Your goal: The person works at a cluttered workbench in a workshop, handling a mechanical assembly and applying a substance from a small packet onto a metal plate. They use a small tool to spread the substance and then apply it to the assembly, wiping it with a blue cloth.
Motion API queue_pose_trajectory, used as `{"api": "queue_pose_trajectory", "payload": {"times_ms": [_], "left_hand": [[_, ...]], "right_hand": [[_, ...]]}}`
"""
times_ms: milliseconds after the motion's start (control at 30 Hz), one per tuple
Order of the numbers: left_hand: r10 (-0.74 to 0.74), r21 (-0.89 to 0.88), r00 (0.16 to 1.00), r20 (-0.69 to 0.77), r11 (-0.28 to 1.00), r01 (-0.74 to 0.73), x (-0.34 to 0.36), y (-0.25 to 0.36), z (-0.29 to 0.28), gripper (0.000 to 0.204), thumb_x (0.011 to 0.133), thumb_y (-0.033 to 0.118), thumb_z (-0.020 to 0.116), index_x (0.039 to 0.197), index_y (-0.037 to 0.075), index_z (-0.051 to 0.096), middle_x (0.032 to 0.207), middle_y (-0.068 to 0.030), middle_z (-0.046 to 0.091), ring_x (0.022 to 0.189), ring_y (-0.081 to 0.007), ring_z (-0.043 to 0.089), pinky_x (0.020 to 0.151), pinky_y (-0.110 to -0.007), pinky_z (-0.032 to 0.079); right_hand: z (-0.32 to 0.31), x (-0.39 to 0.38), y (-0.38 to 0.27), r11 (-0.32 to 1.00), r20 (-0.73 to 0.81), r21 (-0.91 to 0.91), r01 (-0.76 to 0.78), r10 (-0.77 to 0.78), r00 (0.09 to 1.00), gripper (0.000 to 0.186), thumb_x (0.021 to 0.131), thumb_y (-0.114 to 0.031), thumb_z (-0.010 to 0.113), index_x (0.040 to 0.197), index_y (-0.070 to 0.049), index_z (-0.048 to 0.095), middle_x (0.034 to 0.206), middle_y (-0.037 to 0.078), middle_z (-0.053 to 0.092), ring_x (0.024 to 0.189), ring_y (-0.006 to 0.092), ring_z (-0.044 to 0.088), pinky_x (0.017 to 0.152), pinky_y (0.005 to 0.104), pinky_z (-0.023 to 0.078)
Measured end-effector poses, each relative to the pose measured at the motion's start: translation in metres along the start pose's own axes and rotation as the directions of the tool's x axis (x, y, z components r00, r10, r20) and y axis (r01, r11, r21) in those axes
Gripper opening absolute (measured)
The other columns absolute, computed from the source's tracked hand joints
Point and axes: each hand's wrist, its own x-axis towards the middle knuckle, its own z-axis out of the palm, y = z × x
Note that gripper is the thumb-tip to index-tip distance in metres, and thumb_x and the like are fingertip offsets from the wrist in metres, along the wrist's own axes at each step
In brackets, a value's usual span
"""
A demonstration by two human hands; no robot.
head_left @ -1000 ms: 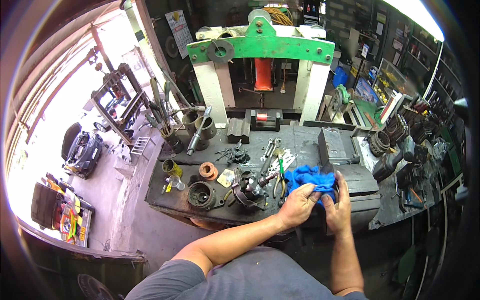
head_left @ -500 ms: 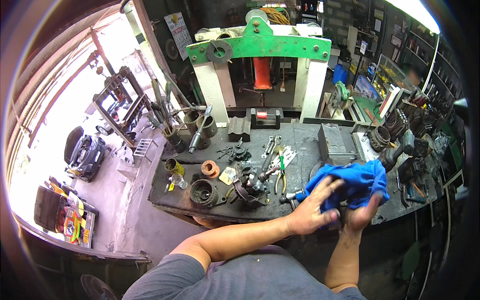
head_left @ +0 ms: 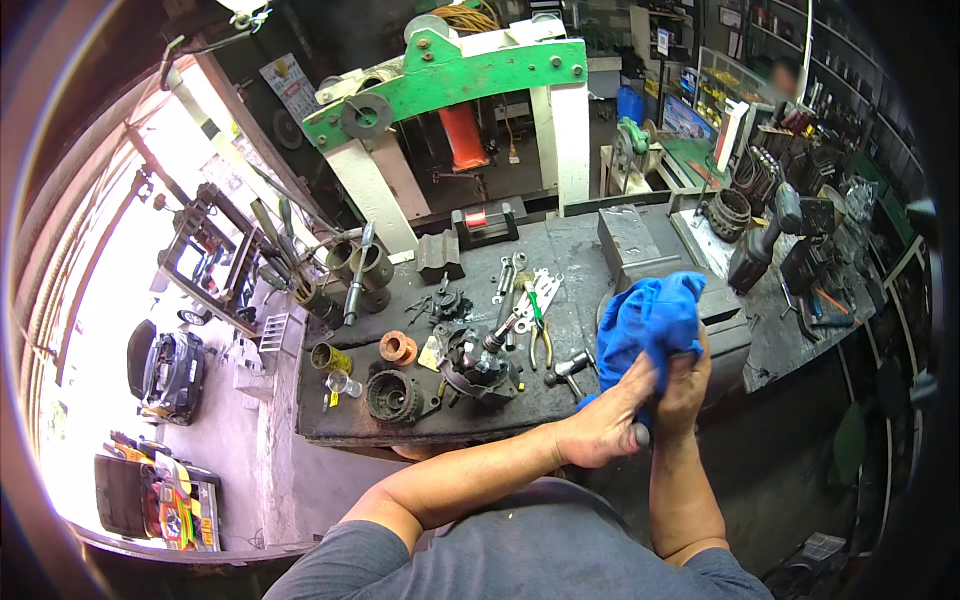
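Observation:
A crumpled blue cloth (head_left: 650, 325) is bunched between my two hands above the front edge of the workbench. My right hand (head_left: 684, 395) is closed on it, thumb upward, with folds showing over the fingers. From the left, my left hand (head_left: 603, 425) presses into the lower folds; its fingertips are partly hidden by the cloth and its thumb sticks out below. Just left of the cloth lies a ratchet wrench (head_left: 568, 370). Beyond it are green-handled pliers (head_left: 538, 330) and several spanners (head_left: 545, 292). A dark, greasy machine part (head_left: 475, 365) stands farther left.
A round metal housing (head_left: 393, 397), copper-coloured spool (head_left: 397, 347) and clear jar (head_left: 344, 384) sit at the bench's left. Behind rises a green and white press frame (head_left: 480, 75). A metal block (head_left: 630, 240) and power tool (head_left: 765, 240) stand at right. Vehicles are parked outside left.
The view has turned and tilted, so the bench appears farther left. The blue cloth is bunched more upright, and my left fingers have moved from lying across it into its lower folds.

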Motion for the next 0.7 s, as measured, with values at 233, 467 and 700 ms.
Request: {"api": "queue_pose_trajectory", "payload": {"times_ms": [233, 467, 700], "left_hand": [[-0.286, -0.390, 0.952, 0.109, 0.868, 0.306, -0.011, 0.012, -0.001, 0.161, 0.084, 0.104, 0.063, 0.180, -0.009, 0.000, 0.187, -0.0250, 0.017, 0.175, -0.0308, 0.014, 0.141, -0.043, 0.013], [-0.183, 0.092, 0.962, 0.200, 0.982, 0.168, -0.036, 0.037, -0.035, 0.123, 0.090, 0.066, 0.090, 0.179, 0.002, 0.035, 0.189, -0.0241, 0.027, 0.177, -0.0413, 0.019, 0.143, -0.051, 0.017], [-0.714, -0.316, 0.682, -0.158, 0.691, 0.651, -0.156, 0.066, -0.058, 0.097, 0.094, 0.028, 0.095, 0.173, 0.002, 0.046, 0.153, -0.0182, 0.074, 0.147, -0.0265, 0.065, 0.129, -0.046, 0.046]], "right_hand": [[0.014, 0.017, -0.009, 0.975, 0.019, -0.218, 0.043, -0.040, 0.999, 0.022, 0.117, -0.020, 0.067, 0.114, 0.001, 0.074, 0.105, 0.009, 0.074, 0.096, 0.0173, 0.066, 0.087, 0.0348, 0.054], [0.002, 0.040, -0.003, 0.920, -0.167, -0.374, 0.120, -0.194, 0.967, 0.022, 0.115, -0.013, 0.072, 0.131, 0.002, 0.074, 0.106, 0.006, 0.078, 0.094, 0.0147, 0.070, 0.086, 0.0323, 0.058], [-0.022, 0.049, -0.016, 0.058, 0.090, -0.993, 0.099, -0.139, 0.986, 0.080, 0.083, -0.030, 0.099, 0.155, -0.013, 0.069, 0.175, 0.021, 0.044, 0.165, 0.0504, 0.035, 0.133, 0.0694, 0.027]]}}
